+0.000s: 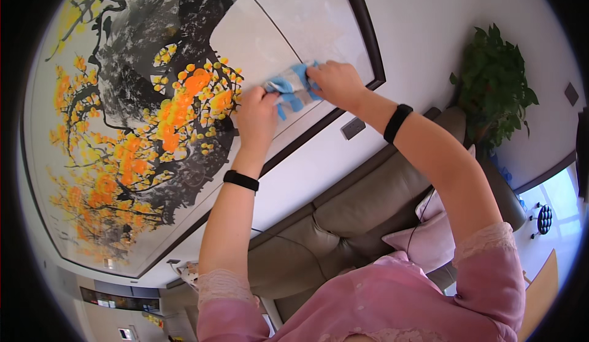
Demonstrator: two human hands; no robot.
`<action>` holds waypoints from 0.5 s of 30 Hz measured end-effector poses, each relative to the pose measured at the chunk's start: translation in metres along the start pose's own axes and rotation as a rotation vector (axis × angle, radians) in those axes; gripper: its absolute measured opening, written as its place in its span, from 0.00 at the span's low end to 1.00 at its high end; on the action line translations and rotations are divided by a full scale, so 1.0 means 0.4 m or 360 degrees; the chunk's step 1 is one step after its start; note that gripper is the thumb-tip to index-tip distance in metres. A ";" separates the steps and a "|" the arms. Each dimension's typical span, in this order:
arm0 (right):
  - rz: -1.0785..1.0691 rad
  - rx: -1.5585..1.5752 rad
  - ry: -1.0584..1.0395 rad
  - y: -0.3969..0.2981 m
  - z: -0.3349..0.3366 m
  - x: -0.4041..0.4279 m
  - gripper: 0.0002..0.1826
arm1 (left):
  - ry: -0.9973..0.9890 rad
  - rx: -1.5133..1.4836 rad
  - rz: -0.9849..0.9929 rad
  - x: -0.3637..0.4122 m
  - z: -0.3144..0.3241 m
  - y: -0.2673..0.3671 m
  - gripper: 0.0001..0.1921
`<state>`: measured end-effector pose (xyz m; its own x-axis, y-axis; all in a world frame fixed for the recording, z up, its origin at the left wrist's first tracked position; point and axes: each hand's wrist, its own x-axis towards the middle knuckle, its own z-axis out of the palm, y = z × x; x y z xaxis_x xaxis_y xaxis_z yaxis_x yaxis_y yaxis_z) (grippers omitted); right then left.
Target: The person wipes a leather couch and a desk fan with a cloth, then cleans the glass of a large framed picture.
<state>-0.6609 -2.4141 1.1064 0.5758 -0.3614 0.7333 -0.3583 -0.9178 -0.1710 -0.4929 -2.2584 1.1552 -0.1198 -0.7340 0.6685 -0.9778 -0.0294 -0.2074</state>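
Observation:
A blue and white checked cloth (291, 89) is bunched between my two hands, in front of a large framed painting (271, 33). My left hand (255, 116) grips the cloth's left end. At its other end, my right hand (338, 84) has its fingers curled over the fabric. The cloth lies against or very close to the picture's pale surface, near its lower right corner. Orange and yellow fruit on dark branches and a black rock fill the painted part. Its dark frame (375, 56) runs just beyond my right hand.
Below the frame sits a wall socket (353, 129). A brown leather sofa (372, 195) stands along the wall, with pink cushions (428, 236) on it. A leafy potted plant (494, 75) is at the right. A black stool (544, 219) stands on the shiny floor.

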 end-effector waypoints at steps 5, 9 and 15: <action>0.0000 0.0088 -0.0254 0.022 0.094 -0.095 0.09 | -0.0157 -0.0029 -0.0005 -0.093 0.105 0.014 0.11; 0.0042 0.0004 -0.0434 0.045 0.142 -0.139 0.08 | -0.0269 -0.0015 0.0034 -0.130 0.158 0.040 0.02; 0.0119 -0.0011 -0.0787 0.068 0.149 -0.142 0.08 | -0.0497 -0.0009 -0.0022 -0.128 0.163 0.077 0.04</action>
<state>-0.6594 -2.4283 1.0208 0.8271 -0.4625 0.3193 -0.4158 -0.8858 -0.2060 -0.5057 -2.2658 1.0680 -0.0487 -0.9065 0.4193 -0.9801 -0.0375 -0.1950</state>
